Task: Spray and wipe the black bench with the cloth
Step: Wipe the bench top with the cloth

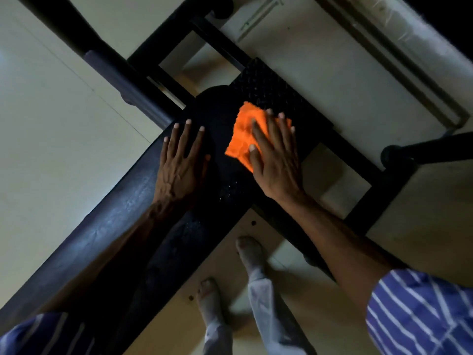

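The black bench (204, 231) runs diagonally from the lower left to the upper middle, with a textured black pad (271, 88) at its far end. An orange cloth (243, 134) lies flat where the seat meets that pad. My right hand (273, 160) presses on the cloth with its fingers spread, covering its right half. My left hand (181, 157) lies flat on the bench just left of the cloth, fingers apart and holding nothing. No spray bottle is in view.
Black frame bars (353, 160) and legs branch off the bench to the right and upper left. Pale floor tiles (51, 124) surround it. My two feet (250, 254) stand on the floor below the bench. A wrapped pale edge (409, 47) runs along the upper right.
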### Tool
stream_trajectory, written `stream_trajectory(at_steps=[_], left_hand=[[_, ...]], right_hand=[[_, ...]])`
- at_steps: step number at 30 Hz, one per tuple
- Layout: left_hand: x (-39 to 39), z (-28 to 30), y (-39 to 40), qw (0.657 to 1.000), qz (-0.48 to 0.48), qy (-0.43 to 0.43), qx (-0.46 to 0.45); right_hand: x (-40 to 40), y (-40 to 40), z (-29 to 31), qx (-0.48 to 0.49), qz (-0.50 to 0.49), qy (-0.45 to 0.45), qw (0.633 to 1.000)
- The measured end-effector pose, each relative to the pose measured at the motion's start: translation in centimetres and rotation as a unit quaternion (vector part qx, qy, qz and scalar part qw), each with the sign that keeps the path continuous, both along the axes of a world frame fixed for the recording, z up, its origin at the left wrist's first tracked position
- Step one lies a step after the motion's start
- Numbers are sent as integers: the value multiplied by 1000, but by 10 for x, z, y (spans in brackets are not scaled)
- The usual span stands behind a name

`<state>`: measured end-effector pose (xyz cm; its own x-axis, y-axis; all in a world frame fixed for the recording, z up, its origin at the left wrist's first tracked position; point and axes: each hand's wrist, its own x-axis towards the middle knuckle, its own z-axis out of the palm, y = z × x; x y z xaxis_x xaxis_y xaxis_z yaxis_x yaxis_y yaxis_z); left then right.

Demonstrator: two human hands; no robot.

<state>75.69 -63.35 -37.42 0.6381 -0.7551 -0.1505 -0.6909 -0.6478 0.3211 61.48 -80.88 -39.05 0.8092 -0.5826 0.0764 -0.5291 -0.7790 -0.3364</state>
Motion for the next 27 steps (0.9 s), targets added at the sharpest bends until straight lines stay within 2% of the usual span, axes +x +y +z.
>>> stream_trajectory(at_steps=[2, 3, 5, 7, 9, 11, 14, 17, 19, 22, 25, 27], left_hand=[[1, -1, 8, 1000, -13, -6, 7], [2, -1, 12, 1000, -19, -7, 8], [0, -1, 18, 1000, -28, -7, 4], [-2, 0, 23, 999, -34, -5, 3], [-4, 0, 29, 999, -42, -7, 4], [-7, -2, 35, 999, -51, -9, -2], [-9, -6, 45, 998, -66, -16, -10], [-8, -11, 52, 996, -81, -21, -9], [-7, -10, 54, 996, -89, -16, -12], [-5, -9, 57, 995, -101, -11, -3], [-2, -12, 62, 993, -116, -22, -5], [1, -15, 67, 992, -123, -26, -13]], right_hand=[[9, 25, 0, 16, -113, -25, 993], [9, 42, 0, 14, -136, -37, 990], [-2, 72, -3, 14, -114, -57, 992], [-22, 83, -5, 8, -46, -50, 998], [-31, 71, -6, -1, 13, -32, 999], [-25, 52, -7, -11, 12, -18, 1000], [-1, 46, -3, 7, -113, -33, 993], [6, 95, -5, 28, -209, -77, 974], [-10, 144, -8, 47, -189, -107, 975], [-39, 187, -11, 78, -125, -93, 985], [-38, 159, -10, 76, -107, -87, 987], [-24, 126, -7, 67, -131, -90, 985]])
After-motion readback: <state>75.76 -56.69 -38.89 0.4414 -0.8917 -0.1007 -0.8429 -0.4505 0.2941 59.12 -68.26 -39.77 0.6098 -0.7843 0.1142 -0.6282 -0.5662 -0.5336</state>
